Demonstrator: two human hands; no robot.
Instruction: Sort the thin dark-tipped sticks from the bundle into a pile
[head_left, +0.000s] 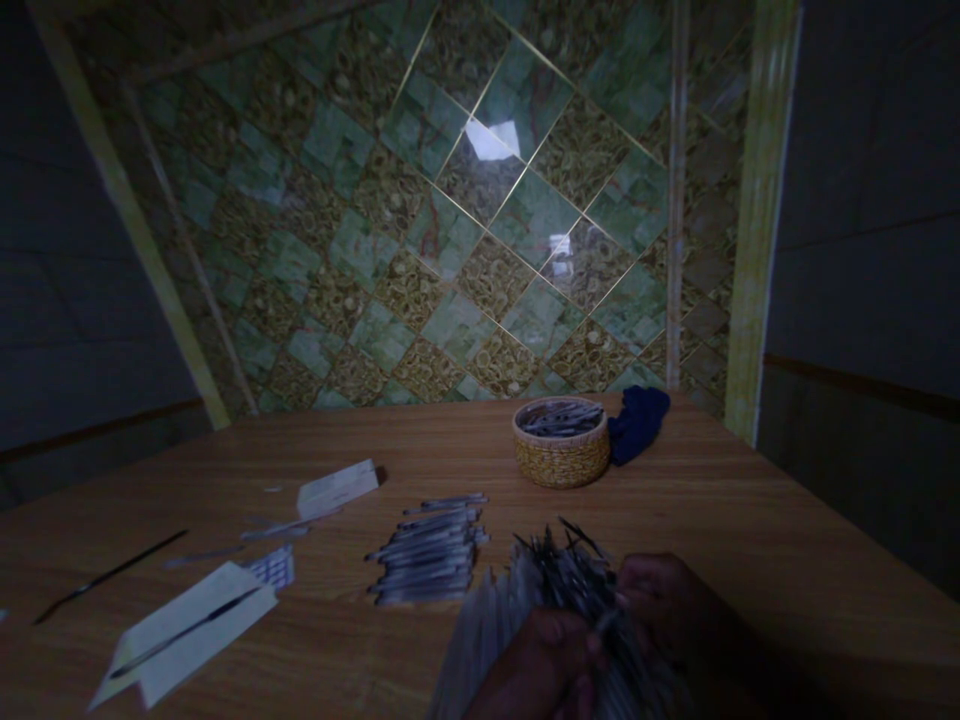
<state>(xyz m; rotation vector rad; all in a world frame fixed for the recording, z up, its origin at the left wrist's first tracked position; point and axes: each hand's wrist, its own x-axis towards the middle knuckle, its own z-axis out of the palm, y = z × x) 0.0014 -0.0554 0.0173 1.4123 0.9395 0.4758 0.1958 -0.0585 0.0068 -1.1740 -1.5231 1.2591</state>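
Note:
My left hand (536,665) is closed in a pinch, low over a large pile of slim pen-like sticks (555,575). Close beside it, my right hand (660,595) is also closed, fingertips bent toward the left. Between the two sets of fingertips a short piece of a slim pale stick (606,622) shows; the dim light blurs its exact kind. In the pile, translucent pale lengths lie on the left and dark, thin ends on the right. A neat stack of similar slim sticks (427,550) lies left of the pile.
A round woven basket (562,465) full of slim sticks stands at the back, touching a dark blue cloth (637,422). On the left lie a folded paper (187,625) bearing a thin dark brush-like stick, another dark stick (112,575) and a white box-like piece (337,488). A tiled wall (450,250) rises behind.

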